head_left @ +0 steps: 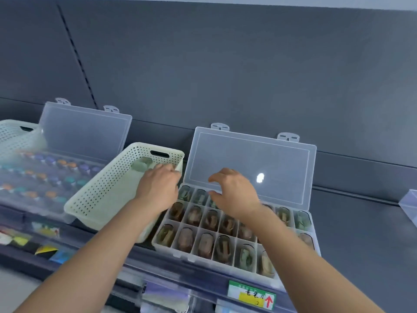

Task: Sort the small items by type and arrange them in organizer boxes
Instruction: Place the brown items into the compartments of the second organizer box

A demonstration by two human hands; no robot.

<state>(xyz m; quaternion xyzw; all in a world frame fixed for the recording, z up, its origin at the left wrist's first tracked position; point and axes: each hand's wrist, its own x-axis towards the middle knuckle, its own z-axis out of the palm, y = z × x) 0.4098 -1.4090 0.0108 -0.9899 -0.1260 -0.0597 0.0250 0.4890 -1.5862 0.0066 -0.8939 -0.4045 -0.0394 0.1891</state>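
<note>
Reaching the left hand [158,188] into the tilted basket [108,190] for the green pieces [141,166] just past its fingertips [166,167], pinch or not impossible to tell, while hovering the right hand [234,192], loosely spread and empty, directly over the open compartments of the box [191,256], ready for sorting them in.

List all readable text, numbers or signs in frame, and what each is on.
"2": handwritten on the yellow band of the shelf-edge tag.
Red up arrow: same tag, right end.
Handwritten characters above the "2": too blurred to read.
Green header print on the tag: too small.
Print on the packets under the shelf: blurred.
</note>
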